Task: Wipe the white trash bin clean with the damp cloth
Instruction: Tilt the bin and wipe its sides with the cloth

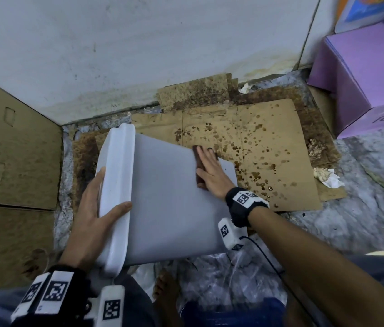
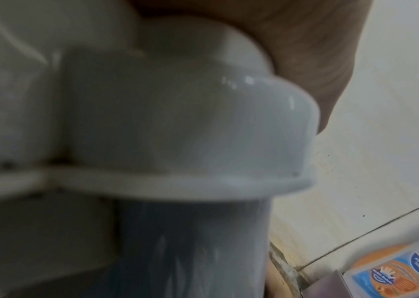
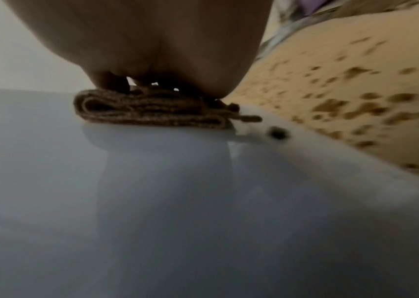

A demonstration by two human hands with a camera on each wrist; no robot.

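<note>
The white trash bin (image 1: 167, 197) lies on its side on the floor, lid end to the left. My left hand (image 1: 96, 201) grips the rounded lid rim (image 2: 177, 125), thumb on the near side and fingers over the top. My right hand (image 1: 210, 171) lies flat with straight fingers and presses a folded brown cloth (image 1: 197, 159) onto the bin's upper side, near its base edge. The right wrist view shows the cloth (image 3: 152, 110) folded under my palm on the bin wall (image 3: 177, 201). A dark speck (image 3: 277, 133) sits on the bin just right of the cloth.
Stained brown cardboard (image 1: 257, 149) covers the floor beyond the bin. A purple box (image 1: 363, 74) stands at the right, and a cardboard box (image 1: 9, 149) at the left. The white wall (image 1: 139, 43) is close behind. Crumpled tissue (image 1: 328, 178) lies on the right.
</note>
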